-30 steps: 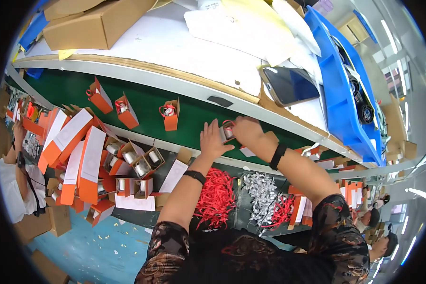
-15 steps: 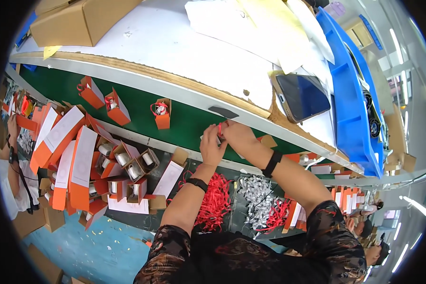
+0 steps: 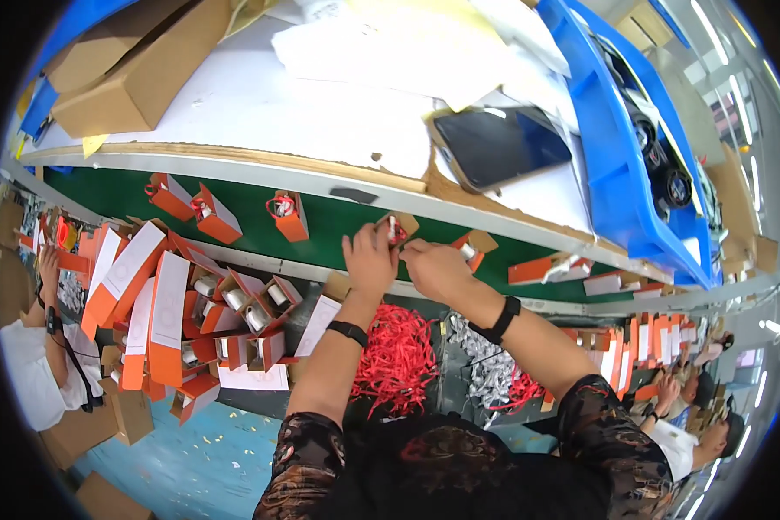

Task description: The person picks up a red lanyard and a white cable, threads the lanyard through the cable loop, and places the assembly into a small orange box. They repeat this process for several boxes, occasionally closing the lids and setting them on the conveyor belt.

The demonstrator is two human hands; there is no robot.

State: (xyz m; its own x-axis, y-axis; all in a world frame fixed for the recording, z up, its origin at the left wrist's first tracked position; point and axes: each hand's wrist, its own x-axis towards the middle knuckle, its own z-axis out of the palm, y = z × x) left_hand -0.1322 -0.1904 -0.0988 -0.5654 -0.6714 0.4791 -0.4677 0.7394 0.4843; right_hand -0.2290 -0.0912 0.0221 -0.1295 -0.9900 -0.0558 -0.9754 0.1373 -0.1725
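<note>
Over the green conveyor belt, my left hand is closed around a small open-topped carton with its brown flap up. Red ribbon shows at the carton's mouth. My right hand is at the carton's near right side, fingers curled and pinched; whatever is between them is hidden. Just right of that hand stands an open orange box with a white item inside. Below my forearms lie a heap of red ribbons and a heap of silver ribbons.
Several orange boxes crowd the left, some open around white cylinders. Three ribboned boxes stand on the green belt. Beyond are a white shelf, a phone, a blue bin and a carton. Other people work at both sides.
My view has shifted, so the shelf and phone appear further left. My hands have drawn slightly apart, and the carton with red ribbon shows more plainly between them.
</note>
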